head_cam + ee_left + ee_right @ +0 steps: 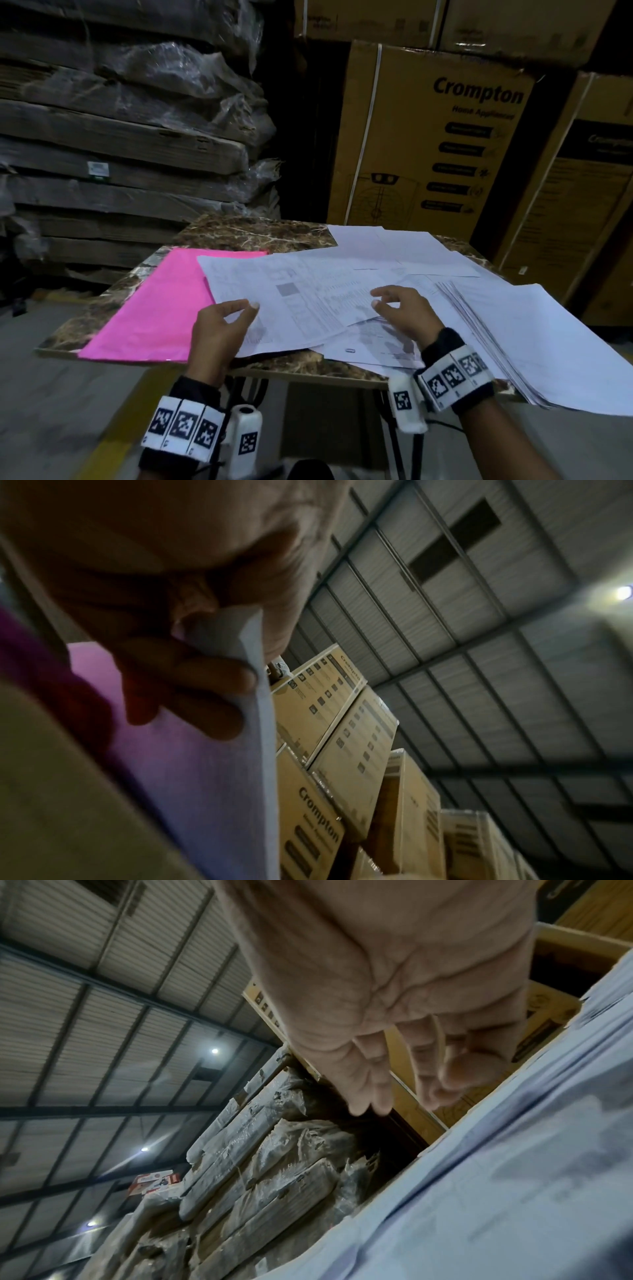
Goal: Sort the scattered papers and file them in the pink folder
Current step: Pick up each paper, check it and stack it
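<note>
While the left hand (219, 329) pinches a printed white sheet (294, 301) overlapping the flat pink folder (154, 308), the right hand (400, 315) hovers with fingers (373, 1085) loosely spread over scattered papers (513, 325) whose blurred print is unreadable.

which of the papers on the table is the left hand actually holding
The large printed sheet overlapping the pink folder: the left hand pinches its near-left edge. The thick stack at the right and the sheets under the right hand lie unheld.

Dim all round; my head view blurs at its edges, small ceiling lamps (214, 1050) glare, wrist views are soft.
</note>
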The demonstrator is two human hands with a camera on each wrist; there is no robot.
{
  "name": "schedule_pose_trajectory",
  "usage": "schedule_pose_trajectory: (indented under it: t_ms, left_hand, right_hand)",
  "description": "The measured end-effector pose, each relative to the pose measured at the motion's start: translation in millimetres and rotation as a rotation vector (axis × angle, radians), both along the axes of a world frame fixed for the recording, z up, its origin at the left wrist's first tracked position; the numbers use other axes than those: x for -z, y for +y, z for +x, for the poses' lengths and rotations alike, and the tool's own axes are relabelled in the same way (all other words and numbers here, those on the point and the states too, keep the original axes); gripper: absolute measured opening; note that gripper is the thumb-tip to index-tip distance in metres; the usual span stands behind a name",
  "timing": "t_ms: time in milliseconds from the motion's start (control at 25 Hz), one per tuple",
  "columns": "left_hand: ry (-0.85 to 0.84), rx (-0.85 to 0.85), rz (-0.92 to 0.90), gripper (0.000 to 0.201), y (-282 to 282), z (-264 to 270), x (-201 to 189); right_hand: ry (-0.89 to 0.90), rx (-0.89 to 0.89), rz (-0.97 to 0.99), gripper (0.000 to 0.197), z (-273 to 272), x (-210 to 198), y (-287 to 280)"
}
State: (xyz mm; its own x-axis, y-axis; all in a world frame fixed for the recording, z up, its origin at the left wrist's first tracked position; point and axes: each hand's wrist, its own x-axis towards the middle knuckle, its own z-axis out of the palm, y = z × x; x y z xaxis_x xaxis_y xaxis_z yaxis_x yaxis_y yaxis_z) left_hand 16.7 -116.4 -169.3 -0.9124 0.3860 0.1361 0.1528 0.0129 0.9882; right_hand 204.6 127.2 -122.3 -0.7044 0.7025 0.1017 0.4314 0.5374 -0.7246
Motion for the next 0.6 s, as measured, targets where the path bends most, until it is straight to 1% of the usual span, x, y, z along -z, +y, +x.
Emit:
schedule_pose_trajectory:
  t_ms: [80, 160, 240, 320, 400, 520, 600]
  left_hand:
    - [0.028, -0.067, -0.02, 0.039, -4, -6, 9]
    - [0.017, -0.146, -0.004, 0.04, -8, -14, 19]
    - [-0.001, -0.193, 0.028, 0.037, -8, -20, 27]
    - [-0.056, -0.19, 0.064, 0.037, -6, -23, 31]
    - [-0.108, -0.171, 0.101, 0.038, -6, -26, 33]
    - [-0.159, -0.141, 0.124, 0.04, -8, -27, 30]
    - [-0.165, -0.13, 0.132, 0.04, -10, -25, 27]
  right_hand:
    - [-0.189, -0.168, 0.017, 0.018, -4, -7, 2]
    - [-0.403, -0.305, 0.078, 0.022, -5, -12, -3]
    - [-0.529, -0.399, 0.142, 0.027, -6, -10, -7]
    - [-0.597, -0.462, 0.241, 0.038, -9, -2, -11]
    - [-0.627, -0.468, 0.333, 0.046, -13, 2, -17]
    - [-0.661, -0.483, 0.347, 0.053, -24, 0, -20]
    - [-0.751, -0.537, 0.328, 0.065, -31, -3, -20]
